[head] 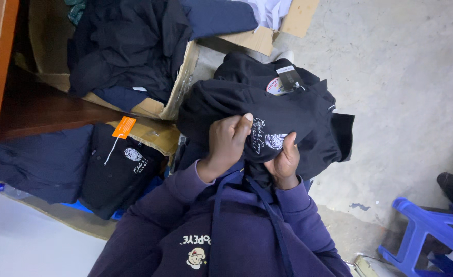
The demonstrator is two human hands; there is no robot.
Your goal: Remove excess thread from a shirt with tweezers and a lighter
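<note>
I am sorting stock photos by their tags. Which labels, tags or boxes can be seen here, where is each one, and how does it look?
Black hang tag: rectangular, on top of the held black garment.
Round sticker: white and red, beside the black tag.
Orange tag: rectangular, on a white string, on the folded black shirt at left.
Cardboard box: brown, open, full of dark clothes, upper left.

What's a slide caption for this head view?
Both hands, left hand and right hand, grip a black garment beside a cardboard box.

I see a cardboard box (178, 90) stuffed with dark clothes (126, 46), a folded shirt (119, 172) with an orange tag (123, 126), and a blue plastic stool (424, 231).
</note>
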